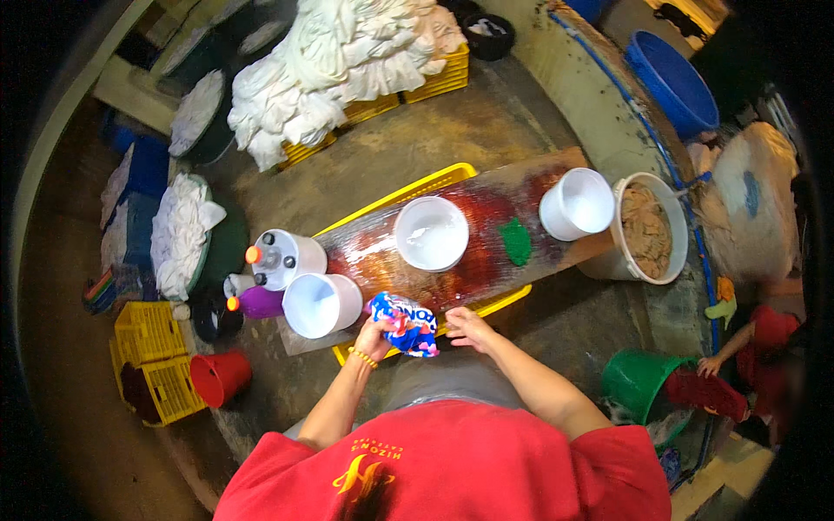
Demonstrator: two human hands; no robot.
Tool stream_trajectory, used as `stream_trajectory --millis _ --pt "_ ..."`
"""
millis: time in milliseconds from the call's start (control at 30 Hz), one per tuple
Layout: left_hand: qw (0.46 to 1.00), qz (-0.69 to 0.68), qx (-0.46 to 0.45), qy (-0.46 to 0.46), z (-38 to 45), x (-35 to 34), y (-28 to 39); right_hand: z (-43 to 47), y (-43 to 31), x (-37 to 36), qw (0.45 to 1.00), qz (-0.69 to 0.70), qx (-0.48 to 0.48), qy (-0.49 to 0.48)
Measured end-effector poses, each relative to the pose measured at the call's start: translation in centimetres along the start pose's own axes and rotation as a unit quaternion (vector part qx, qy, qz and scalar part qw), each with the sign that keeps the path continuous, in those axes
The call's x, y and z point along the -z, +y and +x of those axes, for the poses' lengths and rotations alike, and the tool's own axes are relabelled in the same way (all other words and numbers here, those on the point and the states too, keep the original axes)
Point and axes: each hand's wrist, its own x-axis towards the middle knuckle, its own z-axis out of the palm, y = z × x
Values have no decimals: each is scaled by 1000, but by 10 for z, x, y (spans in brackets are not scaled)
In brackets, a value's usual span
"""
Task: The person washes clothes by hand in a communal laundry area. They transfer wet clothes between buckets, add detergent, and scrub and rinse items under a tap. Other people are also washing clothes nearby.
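My left hand (374, 338) grips a blue, white and pink plastic packet (405, 324) that bears writing. Just right of the packet, my right hand (470, 331) is held with fingers apart and nothing in them. Both are at the near edge of a wet, reddish-brown board (365, 241). On the board stand a white plastic tub (431, 233) with clear liquid, a white bucket (576, 204) at the right and another white bucket (322, 305) at the left. A green scouring pad (515, 241) lies between the tub and the right bucket.
Bottles with orange caps, one purple (260, 303), are at the board's left end. Yellow crates (449, 70) hold heaped white cloth. A white pail (677, 254) of brownish cloth stands right. A co-worker's hand (709, 366) is by a green bucket (642, 385). A red bucket (220, 379) stands left.
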Motion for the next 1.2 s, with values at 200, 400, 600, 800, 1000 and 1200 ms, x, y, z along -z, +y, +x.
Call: stream_trajectory --millis 200,400,600,800,1000,1200 --pt "979 104 77 -156 -45 -79 2 -31 -4 -8 909 264 -64 -316" --pt "979 77 43 -186 -46 -111 -8 -74 -1 11 918 334 53 -208" --pt "975 201 -91 11 -38 -115 -64 -105 -18 37 927 313 205 -30" --pt "971 194 -123 60 -1 -112 -110 -133 -38 51 918 45 394 9" --pt "953 276 -98 77 -14 -120 -106 -159 -51 71 840 -253 464 127" --pt "940 322 -105 -38 -31 -161 -85 -159 -18 99 889 10 442 120"
